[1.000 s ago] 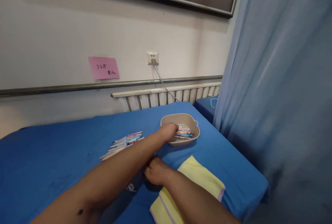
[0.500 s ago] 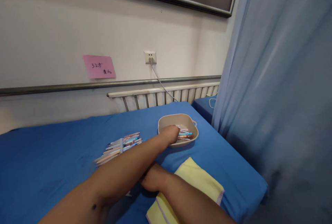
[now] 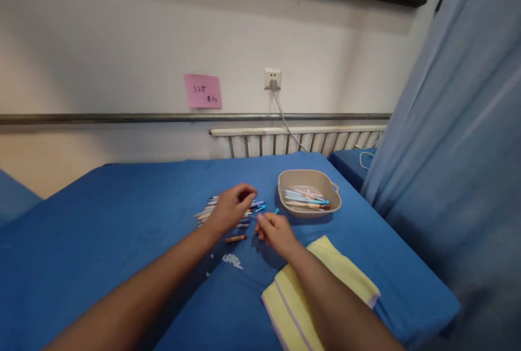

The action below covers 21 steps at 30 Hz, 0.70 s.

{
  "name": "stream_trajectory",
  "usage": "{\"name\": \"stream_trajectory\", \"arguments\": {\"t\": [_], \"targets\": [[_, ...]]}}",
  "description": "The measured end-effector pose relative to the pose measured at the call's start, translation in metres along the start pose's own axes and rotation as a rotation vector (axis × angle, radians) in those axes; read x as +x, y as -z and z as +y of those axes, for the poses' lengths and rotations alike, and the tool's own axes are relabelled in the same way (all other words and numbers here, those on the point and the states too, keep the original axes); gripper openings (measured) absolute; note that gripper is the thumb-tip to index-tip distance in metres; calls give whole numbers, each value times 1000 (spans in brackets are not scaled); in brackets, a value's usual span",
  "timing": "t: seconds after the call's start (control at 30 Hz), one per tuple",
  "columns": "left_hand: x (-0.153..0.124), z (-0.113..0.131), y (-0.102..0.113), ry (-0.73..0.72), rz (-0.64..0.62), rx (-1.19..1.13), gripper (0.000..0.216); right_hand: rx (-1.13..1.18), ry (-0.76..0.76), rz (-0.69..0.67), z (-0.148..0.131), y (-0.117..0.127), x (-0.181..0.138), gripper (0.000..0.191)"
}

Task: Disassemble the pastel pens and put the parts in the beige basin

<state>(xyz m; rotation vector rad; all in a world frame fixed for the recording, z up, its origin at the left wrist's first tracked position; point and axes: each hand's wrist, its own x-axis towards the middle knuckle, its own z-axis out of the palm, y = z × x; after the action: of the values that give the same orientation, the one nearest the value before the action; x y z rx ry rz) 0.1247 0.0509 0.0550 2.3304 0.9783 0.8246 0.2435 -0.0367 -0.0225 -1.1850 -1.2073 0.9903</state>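
Observation:
My left hand (image 3: pixel 233 209) is over a pile of pens (image 3: pixel 207 211) on the blue-covered bed, its fingers curved with a gap between thumb and index; nothing shows in it. Just right of it, my right hand (image 3: pixel 277 231) is closed in a pinch on what looks like a thin pen, whose light-blue end (image 3: pixel 277 211) shows behind the fingers. A brown-orange pen (image 3: pixel 236 239) lies alone nearer to me. Small white pieces (image 3: pixel 232 260) are scattered below it. The beige basin (image 3: pixel 309 176) at the right contains several pens (image 3: pixel 305 198).
A folded yellow towel (image 3: pixel 337 269) lies under my right forearm. The blue sheet (image 3: pixel 101 242) covers the bed. A blue curtain (image 3: pixel 459 150) hangs at the right. Along the wall are a rail (image 3: pixel 163 118), a socket with a plugged cord (image 3: pixel 272 80) and a pink note (image 3: pixel 202 91).
My left hand has come out of the basin and back left to the pen pile. My arms are no longer crossed. The view has shifted left, uncovering the brown-orange pen and white pieces.

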Motion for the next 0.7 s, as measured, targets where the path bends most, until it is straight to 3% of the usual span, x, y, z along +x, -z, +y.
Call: {"name": "stream_trajectory", "arguments": {"t": [0.13, 0.27, 0.43, 0.57, 0.7], "targets": [[-69, -57, 43, 277, 196, -4, 30, 94, -30, 147, -3, 5, 0, 48], [-115, -91, 48, 375, 258, -14, 32, 60, -22, 221, 1, 1, -6, 46], [-124, -101, 47, 370, 279, -36, 32, 84, -66, 286, -9, -16, -5, 39], [-119, -106, 49, 359, 241, -46, 32, 148, -25, 244, -26, -34, 10, 31], [-115, -112, 51, 396, 253, -62, 33, 70, 19, 247, -15, -49, 25, 28]]}}
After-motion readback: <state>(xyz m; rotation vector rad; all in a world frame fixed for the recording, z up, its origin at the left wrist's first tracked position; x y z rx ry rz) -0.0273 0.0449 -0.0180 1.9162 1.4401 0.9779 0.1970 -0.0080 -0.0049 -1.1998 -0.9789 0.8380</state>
